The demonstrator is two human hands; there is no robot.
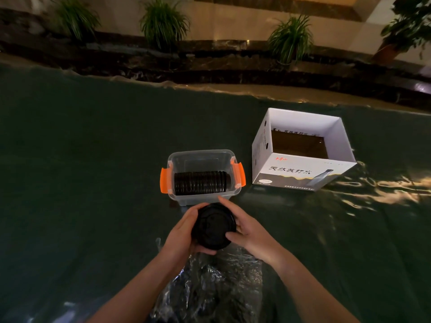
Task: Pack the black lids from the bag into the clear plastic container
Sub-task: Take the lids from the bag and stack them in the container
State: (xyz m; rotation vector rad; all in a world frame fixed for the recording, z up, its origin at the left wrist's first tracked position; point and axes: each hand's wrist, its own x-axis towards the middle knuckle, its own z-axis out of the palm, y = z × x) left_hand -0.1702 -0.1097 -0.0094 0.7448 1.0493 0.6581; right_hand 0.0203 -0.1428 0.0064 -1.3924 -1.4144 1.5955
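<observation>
Lid stack face up toward camera, gripped by curled fingers of both hands, near container.

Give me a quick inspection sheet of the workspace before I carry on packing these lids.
Surface: dark green cloth, wrinkled, glare at the right.
Job's things: clear plastic container with orange latches, open, a row of black lids standing on edge inside; stack of black lids held just short of it; clear plastic bag under the forearms, dark contents blurred.
Clutter: open white cardboard box right of the container, apart from it.
Grippers: left hand and right hand grip the stack from opposite sides.
Cables: nothing seen.
Surroundings: dark stone ledge with potted plants beyond the cloth.
</observation>
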